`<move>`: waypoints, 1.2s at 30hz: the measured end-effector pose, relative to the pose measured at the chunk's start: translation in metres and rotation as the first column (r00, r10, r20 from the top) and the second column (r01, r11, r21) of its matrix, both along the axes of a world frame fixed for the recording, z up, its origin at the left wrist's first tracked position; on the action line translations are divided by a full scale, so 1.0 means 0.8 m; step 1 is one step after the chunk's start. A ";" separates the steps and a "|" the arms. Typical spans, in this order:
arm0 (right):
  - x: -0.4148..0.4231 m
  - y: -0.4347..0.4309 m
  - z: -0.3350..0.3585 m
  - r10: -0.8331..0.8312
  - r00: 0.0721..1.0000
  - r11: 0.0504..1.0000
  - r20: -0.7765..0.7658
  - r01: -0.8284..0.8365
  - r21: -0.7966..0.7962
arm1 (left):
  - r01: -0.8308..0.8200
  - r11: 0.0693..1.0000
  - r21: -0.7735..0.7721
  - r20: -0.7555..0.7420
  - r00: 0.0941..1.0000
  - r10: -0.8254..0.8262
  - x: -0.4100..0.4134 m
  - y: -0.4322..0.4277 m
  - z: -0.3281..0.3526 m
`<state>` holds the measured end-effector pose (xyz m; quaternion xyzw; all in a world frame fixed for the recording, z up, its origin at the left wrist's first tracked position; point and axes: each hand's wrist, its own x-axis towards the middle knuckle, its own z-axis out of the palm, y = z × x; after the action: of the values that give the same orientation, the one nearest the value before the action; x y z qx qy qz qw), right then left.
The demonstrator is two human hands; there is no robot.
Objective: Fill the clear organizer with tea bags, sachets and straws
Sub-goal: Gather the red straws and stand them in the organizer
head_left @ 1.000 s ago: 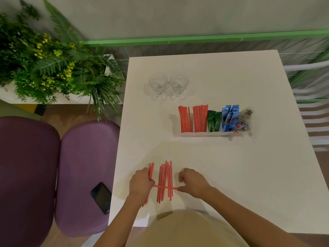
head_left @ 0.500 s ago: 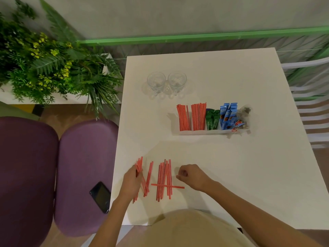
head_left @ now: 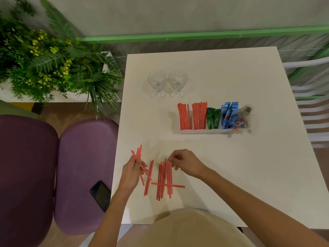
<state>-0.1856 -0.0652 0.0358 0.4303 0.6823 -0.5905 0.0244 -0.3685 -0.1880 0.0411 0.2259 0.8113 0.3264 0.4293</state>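
Observation:
A clear organizer [head_left: 204, 131] stands mid-table. Its compartments hold red straws [head_left: 193, 115], green sachets [head_left: 213, 119], blue sachets [head_left: 228, 114] and tea bags [head_left: 244, 114] at the right end. Near the front edge lies a loose pile of red straws [head_left: 164, 179], with one straw lying crosswise [head_left: 168, 184] and a pair of straws [head_left: 148, 177] to the left. My left hand [head_left: 131, 172] grips a small bunch of straws [head_left: 137, 154] lifted off the table. My right hand [head_left: 185, 164] is over the top ends of the pile, fingers curled and pinching at the straw tips.
Two empty glass cups [head_left: 167, 82] stand behind the organizer. A black phone [head_left: 101, 195] lies on a purple seat [head_left: 83, 173] left of the white table [head_left: 249, 166]. Green plants [head_left: 49, 63] fill the back left. A white chair [head_left: 313, 97] stands at the right.
My left hand has lifted a few straws from the left of the pile. My right hand moved from the crosswise straw up to the pile's top ends.

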 end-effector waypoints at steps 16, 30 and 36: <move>-0.023 0.003 0.019 0.041 0.994 0.999 -0.098 -0.044 -0.029 | 0.430 0.900 -0.069 -0.002 0.902 -0.431 0.067 0.018 0.020; 0.012 -0.042 -0.003 -0.040 0.990 0.987 -0.136 0.018 -0.158 | 0.539 0.837 -0.095 0.069 0.842 -0.535 0.086 0.002 0.022; 0.025 -0.028 0.004 -0.097 0.985 0.982 -0.141 0.071 -0.178 | 0.486 0.874 -0.001 0.050 0.873 -0.486 0.090 0.009 0.015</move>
<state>-0.1657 -0.0873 0.0387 0.4100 0.6098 -0.6781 -0.0145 -0.2967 -0.1810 0.0534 0.4115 0.7202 0.2081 0.5183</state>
